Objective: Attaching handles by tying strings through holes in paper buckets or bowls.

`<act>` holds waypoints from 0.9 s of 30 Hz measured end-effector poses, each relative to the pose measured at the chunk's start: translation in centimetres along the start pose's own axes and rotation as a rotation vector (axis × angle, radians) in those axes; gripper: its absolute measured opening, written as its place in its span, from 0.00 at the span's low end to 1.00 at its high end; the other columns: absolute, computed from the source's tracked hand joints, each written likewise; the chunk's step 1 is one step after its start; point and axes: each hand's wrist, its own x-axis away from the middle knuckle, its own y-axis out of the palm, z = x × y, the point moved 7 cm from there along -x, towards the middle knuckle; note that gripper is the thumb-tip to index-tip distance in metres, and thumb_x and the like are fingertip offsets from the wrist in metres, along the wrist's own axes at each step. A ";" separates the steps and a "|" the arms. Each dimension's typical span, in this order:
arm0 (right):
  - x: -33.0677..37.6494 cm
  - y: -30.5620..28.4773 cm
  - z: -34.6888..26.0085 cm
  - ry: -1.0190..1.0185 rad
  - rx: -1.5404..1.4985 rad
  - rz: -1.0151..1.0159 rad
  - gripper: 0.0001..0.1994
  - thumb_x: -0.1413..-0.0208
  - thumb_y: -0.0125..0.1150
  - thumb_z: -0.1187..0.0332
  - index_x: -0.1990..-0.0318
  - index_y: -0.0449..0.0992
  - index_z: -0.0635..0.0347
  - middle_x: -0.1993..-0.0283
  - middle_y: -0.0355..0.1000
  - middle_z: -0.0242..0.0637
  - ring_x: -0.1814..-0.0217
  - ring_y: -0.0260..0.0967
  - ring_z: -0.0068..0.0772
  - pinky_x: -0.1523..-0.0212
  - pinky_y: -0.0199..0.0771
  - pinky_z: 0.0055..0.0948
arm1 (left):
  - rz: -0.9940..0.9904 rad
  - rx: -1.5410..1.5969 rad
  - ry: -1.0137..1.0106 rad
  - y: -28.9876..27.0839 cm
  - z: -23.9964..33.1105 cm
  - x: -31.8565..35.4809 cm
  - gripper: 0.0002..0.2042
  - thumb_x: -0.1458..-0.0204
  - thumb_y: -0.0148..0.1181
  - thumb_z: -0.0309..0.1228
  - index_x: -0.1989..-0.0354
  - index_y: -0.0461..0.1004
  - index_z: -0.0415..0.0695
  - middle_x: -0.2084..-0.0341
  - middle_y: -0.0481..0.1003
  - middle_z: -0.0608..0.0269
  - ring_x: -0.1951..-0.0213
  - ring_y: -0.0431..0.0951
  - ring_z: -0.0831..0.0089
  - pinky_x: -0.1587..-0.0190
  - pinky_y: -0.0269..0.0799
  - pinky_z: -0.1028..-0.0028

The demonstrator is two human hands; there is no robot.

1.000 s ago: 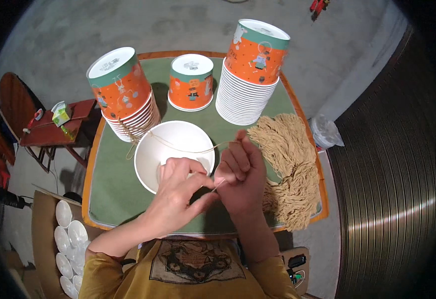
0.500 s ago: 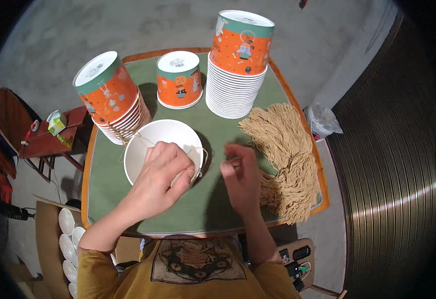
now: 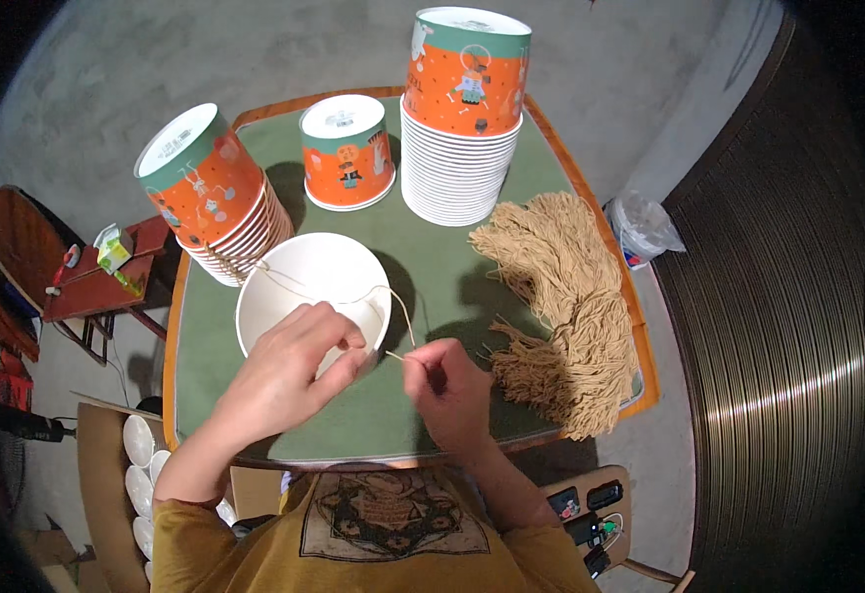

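Change since the earlier frame: I see the right hand point(image 3: 449, 387) has come closer to the bowl, and a length of cord now runs taut from its fingertips up over the rim.

Items, largest first:

1. Table point(image 3: 393, 405): square top, matte green surface, rounded orange-brown wooden edging.
2. Bundle of cords point(image 3: 561, 306): tan, fibrous, loose strands fanned along the table's right side, frayed ends toward the middle.
3. Tall stack of paper bowls point(image 3: 464, 114): upside down, glossy orange print with teal band, white ribbed rims, at the far right.
4. Leaning stack of paper bowls point(image 3: 210, 193): same print, tilted left, at the far left.
5. Single paper bowl point(image 3: 347, 150): inverted, between the two stacks.
6. White bowl point(image 3: 304, 287): round, smooth, open side up, near the table's middle, just in front of the leaning stack.
7. Left hand point(image 3: 289, 371): fingers curled over the white bowl's near rim, gripping it.
8. Right hand: thumb and forefinger pinched narrowly on the cord, just right of the bowl.
9. Cord point(image 3: 393, 306): thin tan strand, looping across the bowl's mouth and arching down to the right hand.
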 end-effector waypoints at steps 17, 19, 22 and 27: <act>0.9 2.1 0.2 -0.144 0.211 0.055 0.10 0.51 0.65 0.75 0.64 0.68 0.57 0.74 0.70 0.35 0.77 0.70 0.33 0.75 0.71 0.31 | -0.178 0.117 -0.220 1.2 -1.1 1.1 0.14 0.47 0.60 0.33 0.55 0.70 0.42 0.74 0.74 0.59 0.69 0.77 0.61 0.65 0.72 0.65; 0.8 2.1 0.0 -0.163 0.219 0.060 0.10 0.51 0.65 0.75 0.65 0.68 0.57 0.74 0.70 0.36 0.76 0.70 0.34 0.75 0.71 0.31 | -0.184 0.128 -0.228 1.4 -1.3 1.1 0.14 0.47 0.60 0.32 0.54 0.70 0.42 0.74 0.74 0.59 0.69 0.77 0.61 0.65 0.72 0.66; 0.7 2.4 -0.1 -0.171 0.219 0.060 0.11 0.52 0.65 0.75 0.65 0.68 0.58 0.74 0.70 0.37 0.75 0.71 0.37 0.74 0.72 0.32 | -0.193 0.151 -0.242 1.4 -1.3 1.1 0.14 0.46 0.59 0.32 0.52 0.70 0.43 0.73 0.75 0.58 0.68 0.77 0.60 0.64 0.72 0.65; 0.3 2.8 0.1 -0.171 0.206 0.043 0.11 0.52 0.65 0.75 0.64 0.67 0.58 0.73 0.70 0.39 0.73 0.72 0.39 0.73 0.72 0.33 | -0.200 0.149 -0.236 1.6 -2.1 0.4 0.14 0.42 0.53 0.34 0.50 0.70 0.44 0.69 0.76 0.52 0.64 0.77 0.53 0.61 0.72 0.62</act>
